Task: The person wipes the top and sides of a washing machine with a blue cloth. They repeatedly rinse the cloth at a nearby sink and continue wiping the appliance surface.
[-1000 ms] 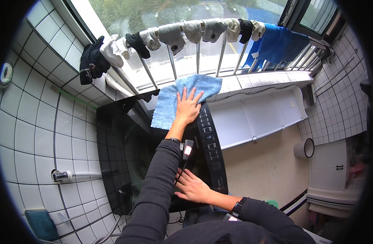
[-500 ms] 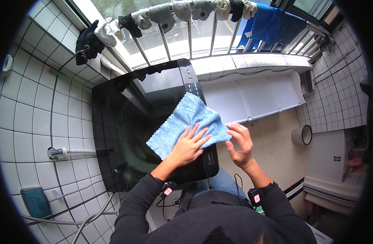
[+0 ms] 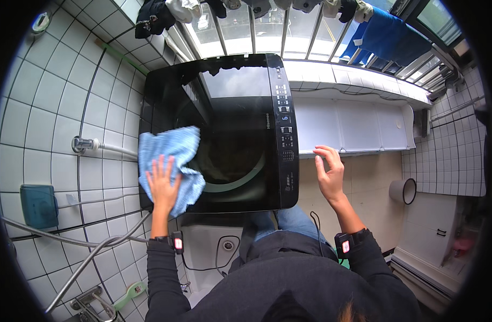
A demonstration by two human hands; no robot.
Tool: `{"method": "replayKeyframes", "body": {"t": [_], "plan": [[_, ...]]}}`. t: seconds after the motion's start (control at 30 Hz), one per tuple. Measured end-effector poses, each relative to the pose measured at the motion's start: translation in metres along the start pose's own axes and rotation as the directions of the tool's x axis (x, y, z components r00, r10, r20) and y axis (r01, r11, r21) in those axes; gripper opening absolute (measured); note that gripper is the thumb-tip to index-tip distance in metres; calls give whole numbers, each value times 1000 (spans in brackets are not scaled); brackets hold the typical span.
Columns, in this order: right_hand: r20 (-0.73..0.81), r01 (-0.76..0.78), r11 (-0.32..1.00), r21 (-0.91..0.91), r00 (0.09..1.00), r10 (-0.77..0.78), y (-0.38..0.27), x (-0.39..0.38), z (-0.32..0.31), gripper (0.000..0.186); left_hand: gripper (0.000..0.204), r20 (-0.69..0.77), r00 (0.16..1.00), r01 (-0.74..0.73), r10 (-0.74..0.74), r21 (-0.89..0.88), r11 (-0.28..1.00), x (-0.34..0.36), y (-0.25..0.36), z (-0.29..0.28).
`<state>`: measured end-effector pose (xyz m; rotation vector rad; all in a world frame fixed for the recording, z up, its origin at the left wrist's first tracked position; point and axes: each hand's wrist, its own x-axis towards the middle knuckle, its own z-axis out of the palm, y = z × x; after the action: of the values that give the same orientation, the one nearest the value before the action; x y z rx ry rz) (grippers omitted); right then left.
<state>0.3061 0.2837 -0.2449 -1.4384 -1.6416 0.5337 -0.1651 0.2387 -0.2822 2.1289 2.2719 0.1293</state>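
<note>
On the far left, a dark teal box is on the white tiled wall. A little to the right and farther away, a metal tap comes out from the same wall, and a pale hose goes from it toward the washing machine. Nearer, a grey metal hose makes a curve along the wall.

Next is the left hand, which lies on the blue cloth. Its grip is flat, with the fingers spread over the fabric and not closed around it. The cloth is wrinkled and lies on the near left part of the black top of the machine.

At the right edge of this top there is a control panel. Just beside it, on the right, the right hand is in the air; its grip is loosely curved, the thumb apart from the fingers, and it has hold of nothing. Behind this hand is a long white tray, and farther right a round bin.
</note>
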Motion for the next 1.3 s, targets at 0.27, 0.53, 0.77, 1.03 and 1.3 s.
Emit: {"method": "replayKeyframes", "body": {"t": [0.27, 0.53, 0.77, 1.03, 1.3], "plan": [[176, 110, 985, 135, 975, -133, -43, -1, 62, 23, 55, -130, 976, -189, 175, -104, 976, -43, 173, 52], [423, 331, 892, 308, 792, -440, -77, -40, 104, 33, 59, -138, 937, -344, 322, -188, 920, -27, 123, 36], [489, 374, 927, -27, 814, -314, -63, -60, 121, 49, 58, -180, 889, 446, -421, 137, 884, 43, 65, 30], [537, 570, 821, 38, 681, -498, -41, -72, 98, 30, 51, -100, 847, -530, 523, -237, 814, 35, 122, 38], [378, 335, 936, 110, 856, -352, -47, -45, 93, 32, 56, -171, 946, 294, -277, 83, 952, 104, 65, 30]]}}
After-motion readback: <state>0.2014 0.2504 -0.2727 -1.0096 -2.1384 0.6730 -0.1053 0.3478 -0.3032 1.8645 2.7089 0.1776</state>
